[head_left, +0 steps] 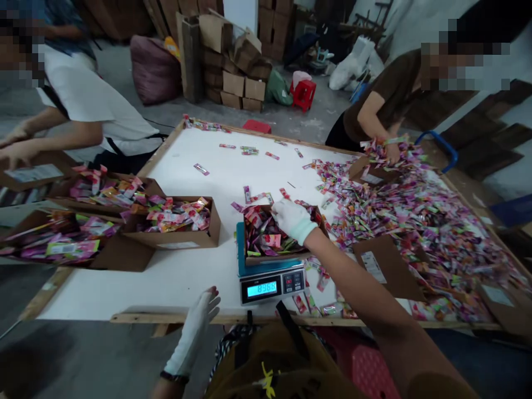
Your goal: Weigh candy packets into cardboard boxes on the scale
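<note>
My right hand (293,219), in a white glove, is over an open cardboard box (286,258) filled with small colourful packets (272,240). Its fingers are bent and close together at the packets near the box's back edge; whatever they grip is hidden. Under the box stands a digital scale (272,285) with a teal platform and a lit display. My left hand (203,310), also gloved, hangs by the table's front edge, left of the scale. Its fingers are stretched apart and it holds nothing.
Packet-filled boxes (178,238) stand on the left. A large heap of packets (436,221) covers the table's right side, with a cardboard box (386,269) before it. A person's hand (392,152) touches packets at the back right. Another person in a white shirt (83,83) works at the left.
</note>
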The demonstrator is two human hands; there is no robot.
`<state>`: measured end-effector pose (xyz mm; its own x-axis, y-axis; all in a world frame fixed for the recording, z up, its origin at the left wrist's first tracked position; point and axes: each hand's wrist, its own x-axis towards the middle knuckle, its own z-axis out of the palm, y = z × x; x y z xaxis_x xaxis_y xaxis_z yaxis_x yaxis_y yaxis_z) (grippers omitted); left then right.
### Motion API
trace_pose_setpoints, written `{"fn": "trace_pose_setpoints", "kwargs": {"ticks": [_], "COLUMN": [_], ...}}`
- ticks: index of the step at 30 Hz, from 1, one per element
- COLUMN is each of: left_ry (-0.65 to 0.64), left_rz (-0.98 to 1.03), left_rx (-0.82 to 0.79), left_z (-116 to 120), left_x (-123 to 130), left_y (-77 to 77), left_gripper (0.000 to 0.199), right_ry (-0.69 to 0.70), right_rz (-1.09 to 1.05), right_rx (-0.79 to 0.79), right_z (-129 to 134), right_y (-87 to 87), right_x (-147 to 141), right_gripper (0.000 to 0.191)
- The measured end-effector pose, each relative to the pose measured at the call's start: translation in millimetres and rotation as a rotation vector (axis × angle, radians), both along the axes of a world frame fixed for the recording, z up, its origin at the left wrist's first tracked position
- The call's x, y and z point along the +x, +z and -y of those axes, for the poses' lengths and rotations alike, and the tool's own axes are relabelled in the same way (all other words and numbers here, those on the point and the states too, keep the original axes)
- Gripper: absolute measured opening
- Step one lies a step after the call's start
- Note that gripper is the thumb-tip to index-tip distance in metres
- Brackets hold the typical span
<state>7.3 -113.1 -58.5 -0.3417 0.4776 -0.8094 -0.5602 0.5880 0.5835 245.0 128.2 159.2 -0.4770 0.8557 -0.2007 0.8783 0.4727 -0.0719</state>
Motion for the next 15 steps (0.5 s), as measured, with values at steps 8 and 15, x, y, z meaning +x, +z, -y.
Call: {"fn": "trace_pose_setpoints", "kwargs": {"ticks": [8,15], "left_ry": [0.007,-0.025], "left_rz": [-0.007,-0.052], "left_rx": [-0.012,0.021], "left_z": [7,7], "left_x": [-6,-20], "left_y": [4.1,-1.9], "left_gripper": [0.025,0.029], "right_ry": [0.328,0.202], "right_rz": [-0.108,-0.478], "right_rx": [0.0,0.224], "right_z": [16,18], "right_y": [24.3,25.3], "right_x": [-31,8], "right_gripper": [0.041,0.018]}}
